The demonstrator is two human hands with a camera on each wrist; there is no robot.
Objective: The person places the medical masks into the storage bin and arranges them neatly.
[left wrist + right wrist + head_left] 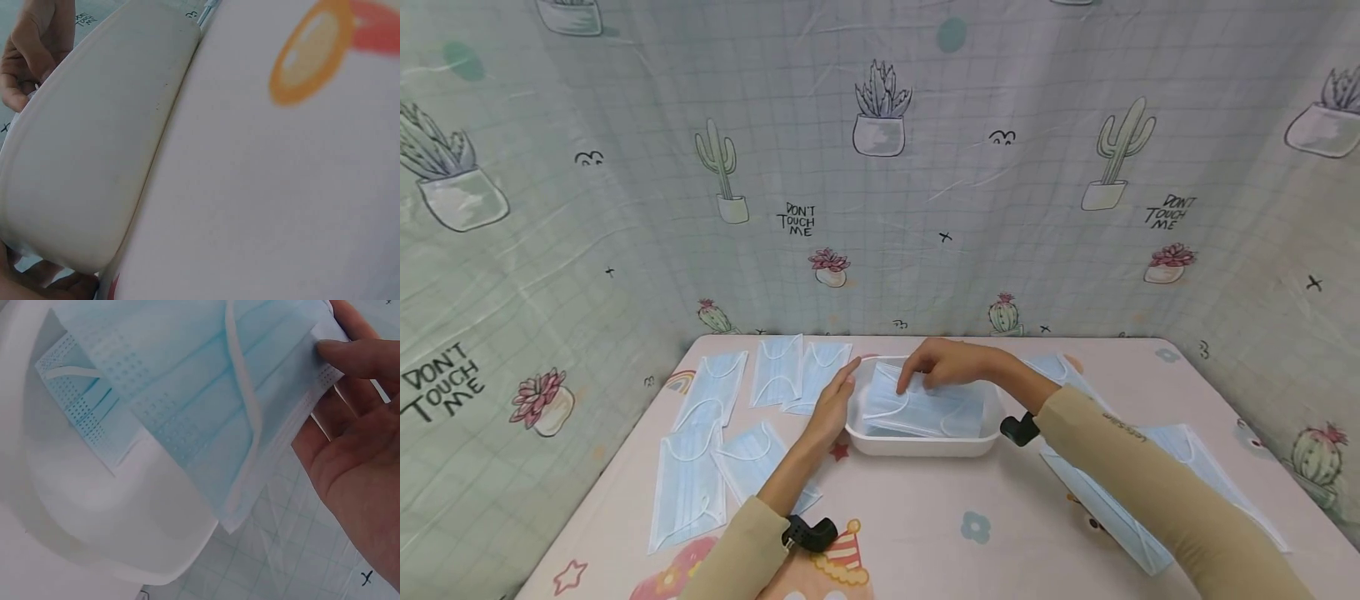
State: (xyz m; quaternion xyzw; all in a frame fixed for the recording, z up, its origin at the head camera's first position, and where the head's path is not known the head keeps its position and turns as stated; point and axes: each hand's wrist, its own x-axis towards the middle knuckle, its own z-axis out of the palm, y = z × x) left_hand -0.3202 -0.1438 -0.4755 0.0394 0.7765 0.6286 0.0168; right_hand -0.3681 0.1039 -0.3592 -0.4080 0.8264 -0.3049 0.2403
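A white plastic basin [925, 447] holds a stack of light-blue pleated face masks [940, 410]. My right hand [951, 362] reaches over it from the right and pinches a face mask [181, 381]. In the right wrist view the thumb lies on the mask's near face and the fingers are behind it. Another mask [84, 394] lies lower in the basin. My left hand [831, 408] rests against the basin's left end, fingers extended along the wall. The left wrist view shows only some of its fingers [69, 287], beside the basin wall [100, 137].
Several loose masks [688, 483] lie on the table left of the basin, some overlapping. More masks [1112, 508] are on the right, partly covered by my right sleeve [1157, 483]. A patterned cloth [880, 208] hangs behind the table, and a printed cover [917, 525] spreads over its top.
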